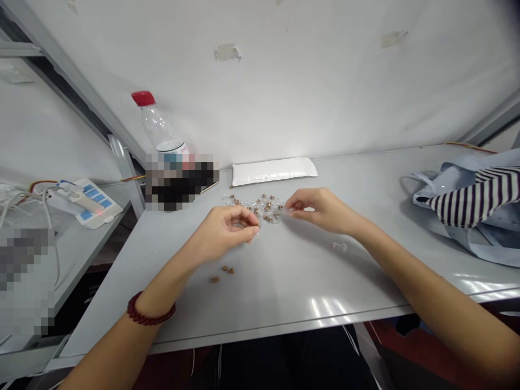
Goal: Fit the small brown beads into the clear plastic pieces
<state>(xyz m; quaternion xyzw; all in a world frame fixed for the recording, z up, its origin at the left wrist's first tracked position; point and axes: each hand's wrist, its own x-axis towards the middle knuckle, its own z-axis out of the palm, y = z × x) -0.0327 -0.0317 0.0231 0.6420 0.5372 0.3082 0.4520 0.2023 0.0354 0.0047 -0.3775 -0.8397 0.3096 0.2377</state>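
The thumb and forefinger of my left hand (221, 233) are meeting at the tips around a tiny brown-and-clear piece (258, 227), mostly hidden, just before the near edge of the pile (266, 208) of little clear vials with brown stoppers. The thumb and forefinger of my right hand (320, 208) are pinching a small clear vial (286, 210) at the pile's right edge. Both hands are hanging low over the surface, my left forearm slanting in from the near left with a dark red bracelet (151, 311) circling it, my right forearm stretching in from the near right. Three brown stoppers (225, 268) are lying to the near left of the pile, and one loose vial (339, 247) is lying to its near right. All of this is resting on a glossy grey table (284, 287). Just behind the pile a white padded pouch (274, 171) is lying lengthwise; to its far left a red-capped bottle (162, 130) is leaning, partly blurred out. Well to the pile's right a bag (459, 233) with striped cloth (467, 203) is slumping; well to its left a power strip (95, 203) is sitting on another surface, and behind everything a white wall (304, 92) is rising.
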